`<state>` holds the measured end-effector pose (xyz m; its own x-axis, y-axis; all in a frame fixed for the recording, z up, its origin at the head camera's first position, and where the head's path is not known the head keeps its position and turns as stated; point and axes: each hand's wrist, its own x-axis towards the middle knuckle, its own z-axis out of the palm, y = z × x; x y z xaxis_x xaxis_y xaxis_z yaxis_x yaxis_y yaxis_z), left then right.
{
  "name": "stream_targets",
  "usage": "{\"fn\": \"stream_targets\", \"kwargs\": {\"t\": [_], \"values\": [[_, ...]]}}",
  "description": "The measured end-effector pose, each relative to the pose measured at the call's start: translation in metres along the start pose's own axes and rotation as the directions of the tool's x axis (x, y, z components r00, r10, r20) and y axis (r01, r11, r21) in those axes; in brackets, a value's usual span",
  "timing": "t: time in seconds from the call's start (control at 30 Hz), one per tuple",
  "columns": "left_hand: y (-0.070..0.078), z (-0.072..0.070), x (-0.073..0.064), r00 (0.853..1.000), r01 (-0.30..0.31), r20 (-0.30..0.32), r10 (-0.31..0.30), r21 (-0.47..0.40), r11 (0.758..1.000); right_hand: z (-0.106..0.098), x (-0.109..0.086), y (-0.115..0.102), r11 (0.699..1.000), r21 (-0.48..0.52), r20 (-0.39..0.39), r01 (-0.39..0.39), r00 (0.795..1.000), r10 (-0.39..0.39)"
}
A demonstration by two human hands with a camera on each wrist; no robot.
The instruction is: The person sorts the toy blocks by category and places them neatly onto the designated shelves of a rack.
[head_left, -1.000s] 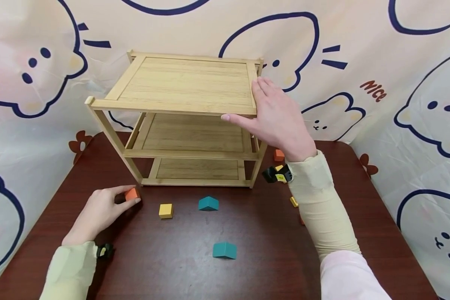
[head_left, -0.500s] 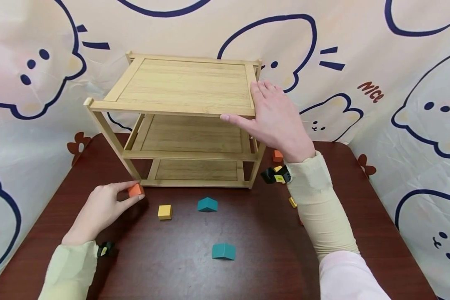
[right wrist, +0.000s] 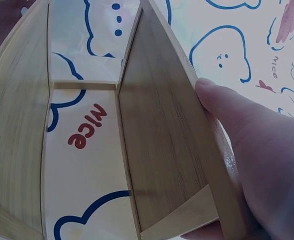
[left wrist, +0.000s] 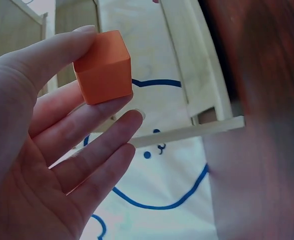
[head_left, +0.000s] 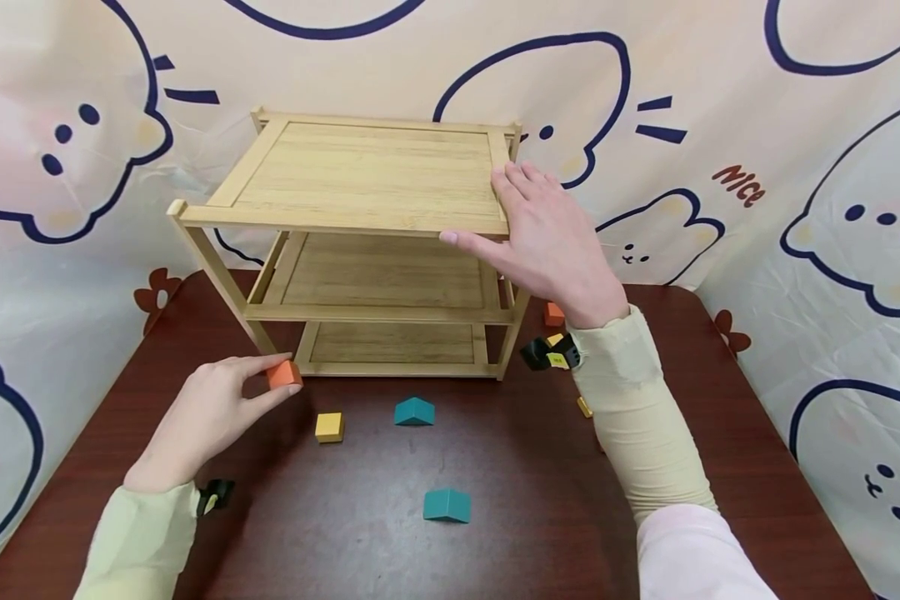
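Head view, and there it was: the left hand (head_left: 202,417) had the orange block (head_left: 283,375) pinched between thumb and fingertips, close by the front left leg of the wooden shelf (head_left: 375,175); whether the block touched the dark table (head_left: 360,550), you could not tell; the left wrist view gave the close-up, thumb pressed to the block, the lower fingers fanned out loosely beneath it; over on the other side, the right hand (head_left: 558,242) lay on the right edge of the shelf's top, fingers straight, thumb stretched out along the front edge, and the right wrist view showed that thumb against the wood; just right of the left hand sat a yellow block (head_left: 329,427), then a teal block (head_left: 414,412) in front of the shelf; a second teal block (head_left: 447,506) lay nearer the person; beyond the right wrist stood another orange block (head_left: 554,314), and a yellow piece (head_left: 584,407) peeped out beside the sleeve (head_left: 637,417).
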<state>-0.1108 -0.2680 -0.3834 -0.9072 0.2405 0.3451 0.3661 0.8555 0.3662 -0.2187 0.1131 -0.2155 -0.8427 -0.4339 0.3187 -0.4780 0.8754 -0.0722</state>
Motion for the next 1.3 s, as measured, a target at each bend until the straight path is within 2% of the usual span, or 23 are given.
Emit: {"fn": "stream_targets", "kwargs": {"t": [0.53, 0.73, 0.97, 1.3], "values": [[0.023, -0.026, 0.018, 0.996, -0.083, -0.036, 0.083, 0.008, 0.997, 0.001, 0.001, -0.001, 1.000, -0.019, 0.019, -0.011, 1.000, 0.011], [0.029, -0.032, 0.024, 0.992, -0.105, -0.073, 0.105, 0.007, 0.994, 0.000, 0.001, -0.001, 1.000, -0.007, 0.028, -0.026, 0.999, 0.026], [0.035, -0.037, 0.030, 0.980, -0.164, -0.109, 0.164, 0.011, 0.986, 0.000, 0.000, -0.002, 1.000, -0.001, 0.023, -0.024, 0.999, 0.024], [0.046, -0.043, 0.034, 0.970, -0.199, -0.139, 0.201, 0.030, 0.980, 0.000, 0.001, -0.001, 1.000, -0.009, 0.014, -0.015, 1.000, 0.015]]}}
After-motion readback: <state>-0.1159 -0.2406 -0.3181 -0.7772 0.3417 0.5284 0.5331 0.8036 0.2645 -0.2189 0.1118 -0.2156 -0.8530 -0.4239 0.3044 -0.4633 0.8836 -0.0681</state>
